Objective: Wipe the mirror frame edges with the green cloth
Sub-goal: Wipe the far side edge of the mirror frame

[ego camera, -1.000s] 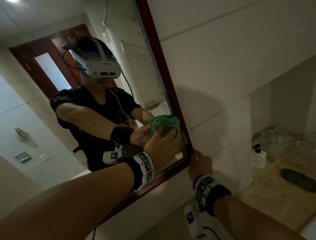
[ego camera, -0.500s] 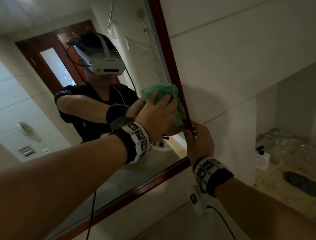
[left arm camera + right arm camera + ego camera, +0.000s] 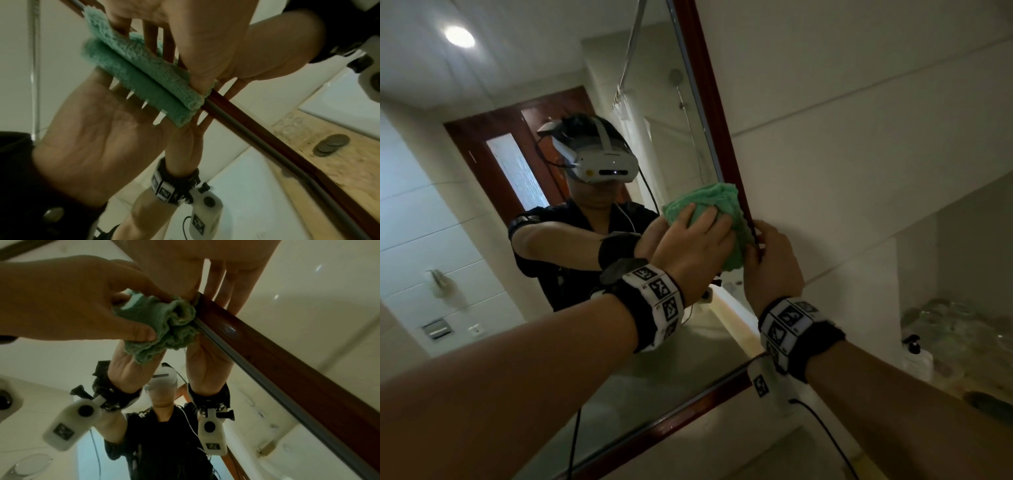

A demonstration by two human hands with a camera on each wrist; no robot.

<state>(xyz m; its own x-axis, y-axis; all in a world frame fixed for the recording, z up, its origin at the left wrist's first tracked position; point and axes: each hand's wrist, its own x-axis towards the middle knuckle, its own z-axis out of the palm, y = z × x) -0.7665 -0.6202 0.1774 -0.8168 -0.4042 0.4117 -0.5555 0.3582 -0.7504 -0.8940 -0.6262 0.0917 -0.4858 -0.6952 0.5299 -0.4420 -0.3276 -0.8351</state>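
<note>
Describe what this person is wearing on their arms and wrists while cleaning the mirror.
Both forearms are bare, no sleeves. Behind the left hand and the right hand, each wrist carries a black strap with a white band of square black-and-white tracking markers. A white camera pod with its own marker hangs beneath each wrist; a thin black cable trails from the right one.

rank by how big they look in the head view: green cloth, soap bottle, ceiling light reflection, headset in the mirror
1. Green cloth, largest, though it is partly under the left hand.
2. Headset reflected in the mirror, close to the cloth in spread, so that order is unsure.
3. Soap bottle.
4. Ceiling light reflection, near the bottle in size.
</note>
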